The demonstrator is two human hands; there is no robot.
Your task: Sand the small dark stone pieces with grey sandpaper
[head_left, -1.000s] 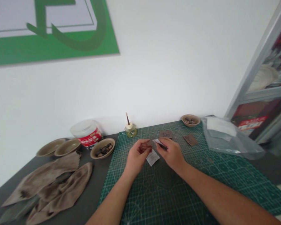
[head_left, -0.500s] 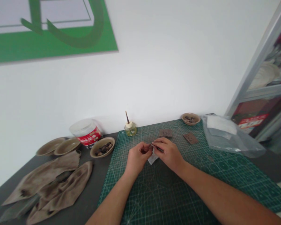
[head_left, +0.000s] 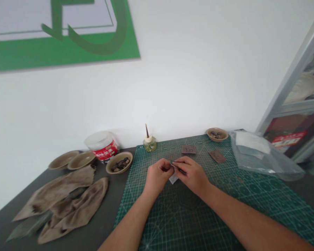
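Note:
Over the green cutting mat (head_left: 151, 216), my left hand (head_left: 157, 175) and my right hand (head_left: 193, 173) meet with their fingertips close together. My left thumb and forefinger are pinched on something small that the fingers hide. A thin dark piece (head_left: 182, 171) shows between the fingers of my right hand, too small to name for sure. Beneath the fingertips lies a small white sheet (head_left: 173, 179), partly covered by the hands. Beyond them are two brown sandpaper-like squares, one marked 320 (head_left: 188, 149) and another (head_left: 217, 156) set at an angle.
A glass bottle with a brush-like stick (head_left: 150, 143) stands near the wall. Bowls of small dark stones sit left (head_left: 119, 163) and back right (head_left: 217, 134). At left are a red-labelled plastic jar (head_left: 104, 150), brown bowls (head_left: 81, 160) and brown cloths (head_left: 75, 209). A clear plastic bag (head_left: 267, 157) lies right.
The whole view has shifted, so things appear slightly further right. Both hands stay together at the same spot on the mat, with small finger movements.

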